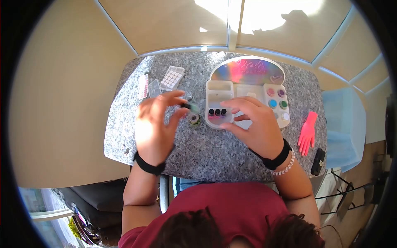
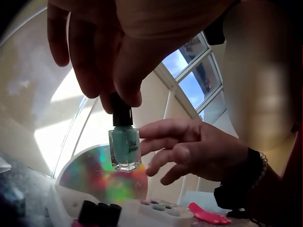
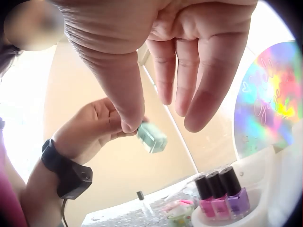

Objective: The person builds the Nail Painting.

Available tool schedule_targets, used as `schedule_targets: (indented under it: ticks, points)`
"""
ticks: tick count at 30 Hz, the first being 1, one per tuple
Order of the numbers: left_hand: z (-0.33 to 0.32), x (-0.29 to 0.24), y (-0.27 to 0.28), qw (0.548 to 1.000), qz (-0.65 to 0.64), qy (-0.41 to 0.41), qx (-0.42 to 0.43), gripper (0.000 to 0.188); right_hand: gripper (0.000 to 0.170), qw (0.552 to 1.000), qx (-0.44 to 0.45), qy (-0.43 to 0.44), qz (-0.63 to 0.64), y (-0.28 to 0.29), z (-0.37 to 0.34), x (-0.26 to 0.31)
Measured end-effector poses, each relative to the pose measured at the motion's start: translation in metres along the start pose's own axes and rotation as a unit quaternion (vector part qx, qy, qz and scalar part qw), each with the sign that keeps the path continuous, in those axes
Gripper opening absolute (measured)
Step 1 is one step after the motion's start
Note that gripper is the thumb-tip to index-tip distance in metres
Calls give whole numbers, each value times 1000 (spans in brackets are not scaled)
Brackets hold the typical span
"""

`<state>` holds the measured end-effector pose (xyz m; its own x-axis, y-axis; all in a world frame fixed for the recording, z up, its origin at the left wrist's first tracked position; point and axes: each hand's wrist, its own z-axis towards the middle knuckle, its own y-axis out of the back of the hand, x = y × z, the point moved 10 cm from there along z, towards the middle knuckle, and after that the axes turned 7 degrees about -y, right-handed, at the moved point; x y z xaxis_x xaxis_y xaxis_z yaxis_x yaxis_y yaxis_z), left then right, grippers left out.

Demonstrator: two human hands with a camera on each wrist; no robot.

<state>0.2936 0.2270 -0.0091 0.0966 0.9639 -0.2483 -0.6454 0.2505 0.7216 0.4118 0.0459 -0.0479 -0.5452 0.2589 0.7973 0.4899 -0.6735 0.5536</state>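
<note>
1. Left hand (image 1: 155, 122): thumb and fingers pinch the black cap of the mint-green polish bottle (image 2: 125, 147).
2. Bottle position: raised above the speckled tabletop (image 1: 206, 161), between the 2 hands, left of the white case (image 1: 220, 85).
3. Right hand (image 1: 258, 124): fingers extended and parted, gripping nothing, above the case.
4. Working room: tabletop extends between the case and the near edge; the case stands toward the far edge.
5. Right edge: the pink hand model (image 1: 307, 134) lies near it; a black item (image 1: 318, 162) lies at the near-right corner.
6. Near-left compartment of case: 3 black-capped bottles (image 3: 220, 201).
7. Iridescent panel (image 1: 248, 71): reads "Hello"; line 2 is unclear.
8. Bottle label: "polish" legible; word above indistinct.
</note>
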Motion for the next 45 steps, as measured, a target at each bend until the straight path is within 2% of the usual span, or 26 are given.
schedule_targets:
  ticks: [1, 2, 4, 6, 7, 8, 9, 11, 13, 18, 20, 21, 24, 28, 33, 37, 39, 41, 43, 45]
  points:
    - [1, -16, -6, 998, -66, -7, 3, 40, 42, 1000, 7, 8, 26, -2, -3, 8]
    - [1, -30, -10, 998, -67, -7, 2, 40, 40, 998, 14, 16, 52, -4, -6, 13]
    - [1, -54, -32, 988, -140, -3, 64, 41, 41, 998, 0, 18, 53, -9, -11, 5]
    - [3, -57, -45, 988, -144, -29, 45, 43, 43, 998, -14, 20, 54, -10, -13, -2]
    - [5, -61, -46, 987, -148, -56, 27, 44, 40, 997, -4, -21, 71, -10, -11, -12]
    - [8, -61, -42, 990, -131, -27, 35, 46, 38, 994, 7, -62, 87, -10, -10, -24]
    - [8, -57, -41, 990, -132, -27, 35, 46, 38, 994, 7, -62, 86, -9, -9, -32]
    - [7, -32, -21, 998, -48, -15, -27, 47, 32, 996, 5, -81, 29, -13, -7, -59]
    - [0, 1, -6, 999, 7, -8, -37, 48, 31, 997, 11, -76, 20, -17, -5, -67]
    - [-47, 100, 28, 978, 149, 144, -23, 33, 32, 998, 15, -33, -42, -30, 1, -68]
    - [-68, 131, 32, 965, 187, 185, -14, 35, 31, 991, -24, -13, -133, -28, 2, -59]
    - [-77, 141, 34, 957, 208, 202, -6, 35, 31, 991, -22, -11, -129, -29, 2, -56]
    - [-99, 175, 26, 953, 177, 244, 30, 37, 31, 985, -22, -25, -167, -32, 5, -52]
    - [-108, 188, 13, 955, 149, 252, 43, 38, 36, 982, -34, 1, -187, -33, 6, -50]
    - [-100, 182, -2, 965, 80, 244, 54, 25, 41, 982, -25, -11, -187, -33, 4, -54]
    - [-88, 159, -2, 962, 68, 262, 39, 19, 51, 980, -48, 15, -192, -22, -2, -34]
    - [-67, 116, 9, 976, 56, 208, 2, 18, 56, 980, -66, 24, -186, -12, -5, -24]
    - [-49, 66, 8, 992, 32, 120, -30, 20, 60, 983, -57, 20, -173, -6, -8, -19]
    - [-32, 14, -1, 999, -21, 43, -26, 24, 60, 984, -63, 21, -166, 0, -13, -13]
    - [-22, -16, -18, 996, -70, 46, 23, 24, 60, 985, -70, 25, -159, 5, -18, -9]
